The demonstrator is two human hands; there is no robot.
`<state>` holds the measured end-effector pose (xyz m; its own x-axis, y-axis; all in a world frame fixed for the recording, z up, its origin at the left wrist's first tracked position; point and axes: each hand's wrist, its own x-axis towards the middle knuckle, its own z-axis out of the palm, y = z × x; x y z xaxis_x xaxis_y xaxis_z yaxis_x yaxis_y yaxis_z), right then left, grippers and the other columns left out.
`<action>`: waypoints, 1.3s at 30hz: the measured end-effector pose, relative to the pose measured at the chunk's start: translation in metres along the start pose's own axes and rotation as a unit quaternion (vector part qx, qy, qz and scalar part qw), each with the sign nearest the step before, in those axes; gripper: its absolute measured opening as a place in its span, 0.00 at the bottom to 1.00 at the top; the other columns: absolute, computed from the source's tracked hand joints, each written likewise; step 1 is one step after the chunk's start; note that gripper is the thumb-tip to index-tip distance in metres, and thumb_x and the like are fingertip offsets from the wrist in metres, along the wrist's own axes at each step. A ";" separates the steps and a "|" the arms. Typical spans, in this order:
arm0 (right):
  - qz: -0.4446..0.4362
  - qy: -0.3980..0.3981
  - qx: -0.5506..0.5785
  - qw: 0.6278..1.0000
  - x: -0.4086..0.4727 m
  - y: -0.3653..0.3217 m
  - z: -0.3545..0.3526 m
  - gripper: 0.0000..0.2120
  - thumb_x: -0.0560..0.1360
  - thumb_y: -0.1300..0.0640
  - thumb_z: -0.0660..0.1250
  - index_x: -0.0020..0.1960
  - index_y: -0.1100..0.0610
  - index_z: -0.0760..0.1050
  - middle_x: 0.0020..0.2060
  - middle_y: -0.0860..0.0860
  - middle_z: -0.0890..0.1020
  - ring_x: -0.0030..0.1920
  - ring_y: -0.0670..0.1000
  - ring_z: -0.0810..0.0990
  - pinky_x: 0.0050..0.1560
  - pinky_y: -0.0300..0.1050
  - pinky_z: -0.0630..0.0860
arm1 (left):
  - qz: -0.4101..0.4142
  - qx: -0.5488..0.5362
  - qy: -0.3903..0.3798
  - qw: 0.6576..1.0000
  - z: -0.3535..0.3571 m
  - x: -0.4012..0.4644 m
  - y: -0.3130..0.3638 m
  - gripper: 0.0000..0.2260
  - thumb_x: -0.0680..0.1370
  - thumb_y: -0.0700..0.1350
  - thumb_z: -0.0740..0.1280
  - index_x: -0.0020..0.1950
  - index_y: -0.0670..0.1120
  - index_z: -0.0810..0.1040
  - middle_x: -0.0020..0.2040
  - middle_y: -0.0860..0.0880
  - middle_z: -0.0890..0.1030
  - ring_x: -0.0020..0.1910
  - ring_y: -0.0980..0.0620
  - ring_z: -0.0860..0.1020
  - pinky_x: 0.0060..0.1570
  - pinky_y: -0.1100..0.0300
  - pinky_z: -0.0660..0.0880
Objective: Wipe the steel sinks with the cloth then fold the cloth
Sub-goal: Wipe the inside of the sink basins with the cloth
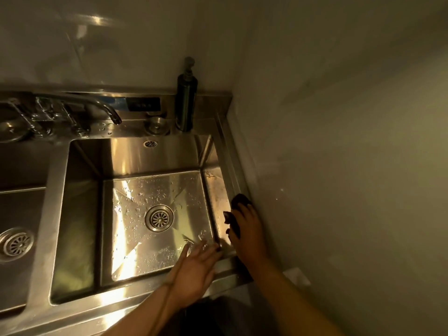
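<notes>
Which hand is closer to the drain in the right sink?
Left. The left hand hangs open over the near right part of the right sink's floor, not far from the drain. The right hand presses the dark cloth at the sink's right wall, farther away.

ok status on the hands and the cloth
Right hand presses dark cloth on right steel sink's right rim. Left hand open over front edge. Nothing blocking.
</notes>
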<state>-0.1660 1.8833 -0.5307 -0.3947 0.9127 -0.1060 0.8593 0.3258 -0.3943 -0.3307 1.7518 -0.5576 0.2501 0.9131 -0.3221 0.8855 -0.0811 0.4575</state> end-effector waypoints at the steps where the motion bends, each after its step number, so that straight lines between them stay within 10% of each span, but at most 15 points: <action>1: 0.009 -0.003 -0.001 1.000 -0.017 0.000 0.002 0.24 0.80 0.51 0.68 0.75 0.49 0.70 0.78 0.47 0.65 0.81 0.52 0.56 0.80 0.52 0.58 | -0.012 0.006 -0.017 1.000 0.000 -0.006 -0.005 0.25 0.85 0.58 0.49 0.84 0.62 0.54 0.85 0.59 0.53 0.84 0.50 0.48 0.80 0.44 0.46; 13: -0.003 -0.051 0.144 0.988 -0.042 -0.077 0.052 0.25 0.77 0.53 0.69 0.73 0.46 0.71 0.72 0.44 0.69 0.72 0.46 0.64 0.75 0.41 0.61 | -0.137 0.049 0.019 0.989 -0.042 -0.092 -0.111 0.27 0.85 0.61 0.47 0.84 0.58 0.54 0.85 0.55 0.56 0.84 0.49 0.48 0.81 0.41 0.44; 19: 0.020 -0.065 0.291 0.954 0.004 -0.141 0.093 0.21 0.77 0.55 0.70 0.69 0.50 0.75 0.66 0.47 0.75 0.65 0.47 0.73 0.69 0.44 0.71 | -0.261 0.117 0.103 0.953 -0.085 -0.136 -0.188 0.33 0.82 0.56 0.62 0.85 0.51 0.56 0.85 0.46 0.54 0.84 0.43 0.45 0.80 0.37 0.48; 26: 0.137 -0.145 0.507 0.839 0.041 -0.196 0.143 0.16 0.77 0.56 0.72 0.60 0.41 0.77 0.54 0.39 0.82 0.53 0.37 0.81 0.51 0.24 0.75 | -0.344 -0.059 0.231 0.908 -0.084 -0.143 -0.233 0.36 0.81 0.56 0.65 0.85 0.53 0.51 0.85 0.54 0.53 0.84 0.49 0.52 0.81 0.48 0.54; 35: 0.244 -0.227 0.624 0.707 0.070 -0.274 0.203 0.20 0.69 0.37 0.72 0.59 0.39 0.78 0.53 0.48 0.85 0.55 0.54 0.84 0.56 0.54 0.82 | -0.346 -0.068 0.290 0.890 -0.062 -0.139 -0.236 0.34 0.80 0.52 0.59 0.85 0.57 0.52 0.85 0.60 0.50 0.84 0.58 0.48 0.78 0.60 0.50; 39: 0.232 -0.290 0.659 0.654 0.070 -0.327 0.222 0.22 0.74 0.42 0.71 0.68 0.39 0.74 0.63 0.47 0.81 0.60 0.50 0.81 0.63 0.52 0.79 | -0.339 -0.080 0.303 0.887 -0.062 -0.139 -0.234 0.35 0.77 0.42 0.58 0.85 0.55 0.55 0.85 0.59 0.53 0.84 0.56 0.49 0.77 0.72 0.47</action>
<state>-0.5465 1.7857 -0.6121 -0.5765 0.4666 -0.6708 0.0547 -0.7971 -0.6014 -0.5967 1.6685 -0.5686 -0.6177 0.7819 -0.0845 0.6735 0.5814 0.4565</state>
